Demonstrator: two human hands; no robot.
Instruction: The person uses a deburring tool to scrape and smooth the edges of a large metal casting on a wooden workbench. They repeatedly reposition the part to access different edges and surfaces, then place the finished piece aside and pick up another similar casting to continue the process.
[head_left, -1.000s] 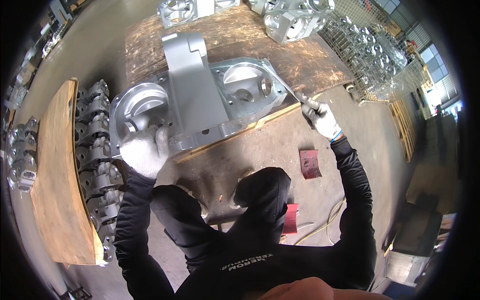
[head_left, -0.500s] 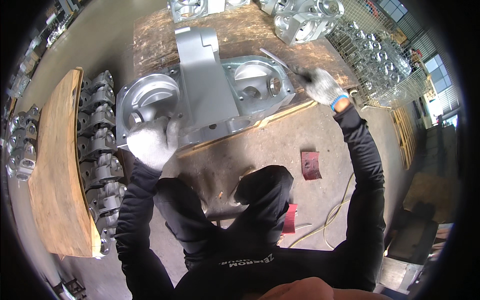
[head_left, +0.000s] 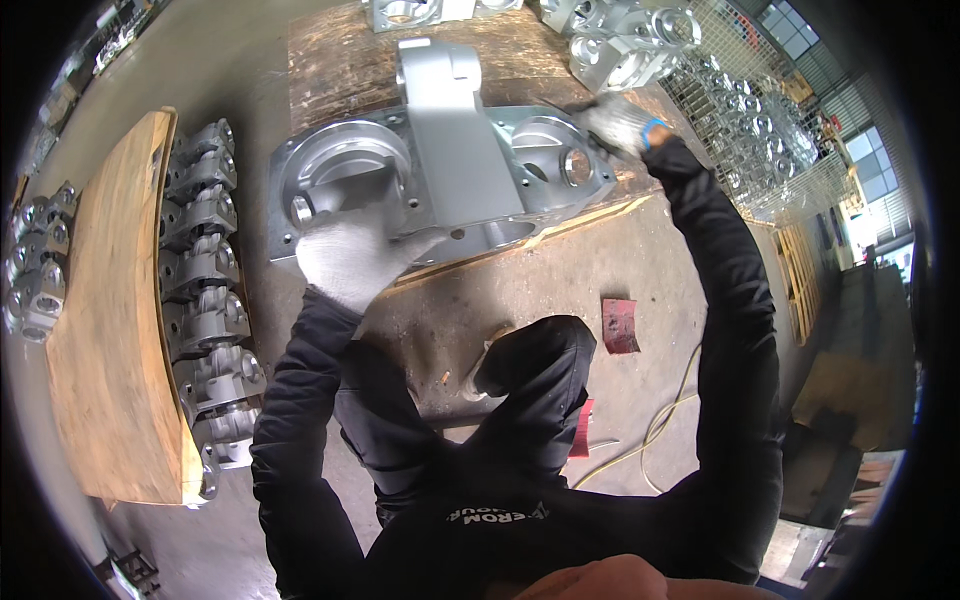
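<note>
A large silvery metal casting (head_left: 450, 165) lies across the wooden-topped bench, with a round bore at each end and a raised flat arm between them. My left hand (head_left: 345, 258), in a white knit glove, rests on its near left edge, below the larger bore. The thumb stretches out to the right along the near side; the other fingers are partly hidden. At the casting's far right corner is my right hand (head_left: 618, 125), gloved with a blue cuff. It is closed around a slim, file-like tool (head_left: 562, 108), whose shape is hard to make out.
More castings (head_left: 620, 55) stand at the bench's back edge. A wire cage (head_left: 745, 120) full of metal parts is at right. Stacked castings (head_left: 215, 300) line a wooden board (head_left: 110, 330) on the left. Red sheets (head_left: 620, 326) and a yellowish hose (head_left: 655, 435) lie on the floor.
My right hand has moved left and away from me, to the casting's corner, with the tool. My left thumb has swung out to the right. The whole view has shifted slightly.
</note>
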